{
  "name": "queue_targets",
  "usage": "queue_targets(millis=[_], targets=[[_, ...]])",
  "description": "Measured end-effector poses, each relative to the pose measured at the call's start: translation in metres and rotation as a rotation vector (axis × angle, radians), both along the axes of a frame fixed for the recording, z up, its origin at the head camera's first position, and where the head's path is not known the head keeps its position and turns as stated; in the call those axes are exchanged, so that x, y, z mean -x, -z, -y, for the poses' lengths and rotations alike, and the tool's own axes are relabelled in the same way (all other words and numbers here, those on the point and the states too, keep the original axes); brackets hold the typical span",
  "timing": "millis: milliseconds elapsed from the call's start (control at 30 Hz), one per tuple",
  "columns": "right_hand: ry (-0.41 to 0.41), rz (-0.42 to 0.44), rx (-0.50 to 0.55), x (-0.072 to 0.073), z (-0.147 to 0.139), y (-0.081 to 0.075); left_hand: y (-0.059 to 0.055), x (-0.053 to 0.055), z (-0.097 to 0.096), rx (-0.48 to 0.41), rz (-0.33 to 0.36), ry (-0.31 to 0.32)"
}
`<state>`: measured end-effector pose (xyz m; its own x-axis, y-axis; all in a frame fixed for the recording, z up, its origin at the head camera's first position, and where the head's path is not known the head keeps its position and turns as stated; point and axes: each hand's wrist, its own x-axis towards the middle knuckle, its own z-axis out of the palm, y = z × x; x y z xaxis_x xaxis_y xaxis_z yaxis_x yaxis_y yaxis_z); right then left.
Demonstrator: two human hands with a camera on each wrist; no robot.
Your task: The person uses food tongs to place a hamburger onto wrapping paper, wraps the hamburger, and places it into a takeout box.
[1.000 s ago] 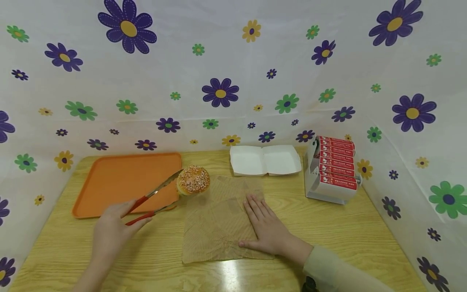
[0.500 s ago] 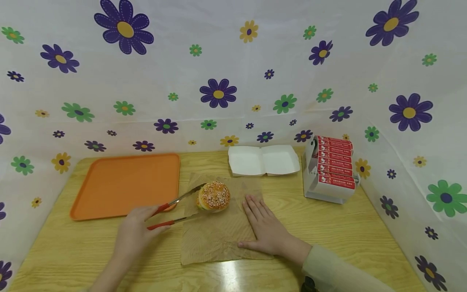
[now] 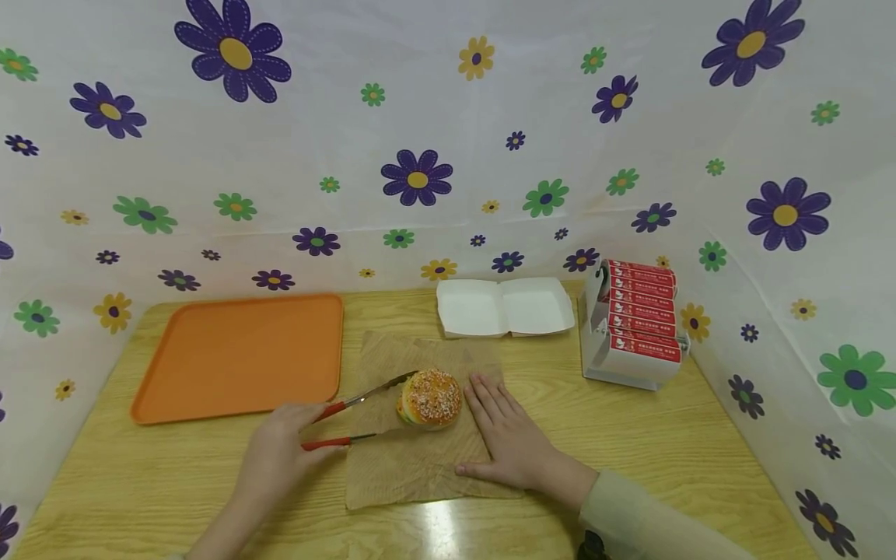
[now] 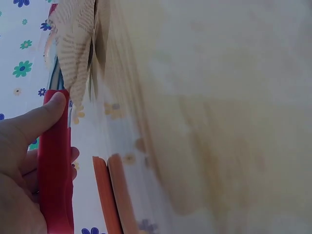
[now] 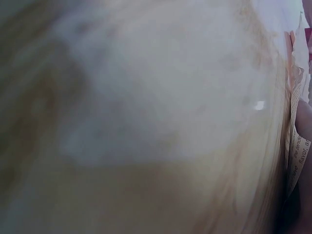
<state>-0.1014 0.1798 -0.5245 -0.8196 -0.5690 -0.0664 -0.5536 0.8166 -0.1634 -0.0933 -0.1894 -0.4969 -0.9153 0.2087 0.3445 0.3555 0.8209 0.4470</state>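
Observation:
A burger (image 3: 430, 398) with a seed-topped bun sits over the middle of a brown paper sheet (image 3: 399, 474), between the arms of red-handled tongs (image 3: 334, 443). My left hand (image 3: 276, 451) grips the tongs by their handles; in the left wrist view the thumb lies along the red handle (image 4: 56, 161). Whether the burger rests on the paper or hangs just above it, I cannot tell. Flat on the right side of the paper lies my right hand (image 3: 507, 435), fingers straight, close to the burger. The right wrist view is mostly blurred tabletop, with printed paper (image 5: 298, 151) at its right edge.
An orange tray (image 3: 245, 358) lies at the left on the wooden table (image 3: 210, 498). An open white box (image 3: 504, 307) stands at the back, right of centre. To its right is a white holder (image 3: 626, 362) with several red-labelled packets (image 3: 642, 311). A flowered cloth hangs behind.
My left hand has carried the burger in the tongs rightward and nearer, from beside the tray to over the middle of the paper. My right hand has stayed in place on the paper.

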Motion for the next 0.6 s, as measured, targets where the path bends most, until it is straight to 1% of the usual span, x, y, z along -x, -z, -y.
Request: queue_targets(millis=[100, 333, 600], targets=[[-0.003, -0.002, 0.002, 0.0002, 0.0007, -0.0007, 0.0012, -0.0010, -0.0009, 0.008, 0.026, 0.009], [0.003, 0.011, -0.001, -0.0005, -0.0004, -0.0004, 0.0024, -0.0003, -0.0021, 0.012, 0.128, 0.002], [0.010, 0.022, 0.010, -0.0008, -0.0004, -0.0018, 0.0037, 0.0024, 0.0012, 0.024, 0.195, 0.009]])
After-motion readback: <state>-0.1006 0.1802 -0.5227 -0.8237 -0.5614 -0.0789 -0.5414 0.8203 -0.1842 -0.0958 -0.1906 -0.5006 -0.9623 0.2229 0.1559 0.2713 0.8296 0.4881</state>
